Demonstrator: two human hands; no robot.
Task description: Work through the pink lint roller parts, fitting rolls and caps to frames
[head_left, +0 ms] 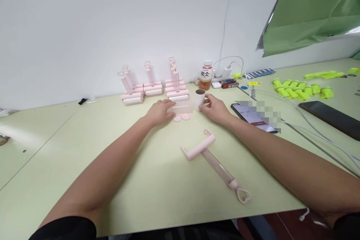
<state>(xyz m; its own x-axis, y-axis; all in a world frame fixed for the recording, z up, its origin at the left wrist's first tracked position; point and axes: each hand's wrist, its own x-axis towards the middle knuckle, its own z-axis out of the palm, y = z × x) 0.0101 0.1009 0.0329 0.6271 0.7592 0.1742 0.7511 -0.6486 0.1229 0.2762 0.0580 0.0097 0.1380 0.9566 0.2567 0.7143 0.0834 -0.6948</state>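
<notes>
My left hand (pixel 159 113) is at the left end of a clear plastic cover (pixel 182 107), with fingers on its far side and the thumb on its near side. Two small round pink end caps (pixel 181 117) lie just in front of the cover. My right hand (pixel 216 108) has its thumb and fingers around the right side of a white sticky-paper roll (pixel 199 101), which stands upright with its hollow brown core showing on top. Nearer to me lies a pink lint roller handle (pixel 218 165), with an empty roller frame and a heart-shaped loop at its end.
Several assembled pink lint rollers (pixel 177 92) stand along the wall. A drink bottle (pixel 206 75) stands behind the roll. To the right are a lit phone (pixel 247 116), a dark phone (pixel 332 118), white cables (pixel 312 131) and several neon-yellow parts (pixel 298 89) on the table (pixel 135 195).
</notes>
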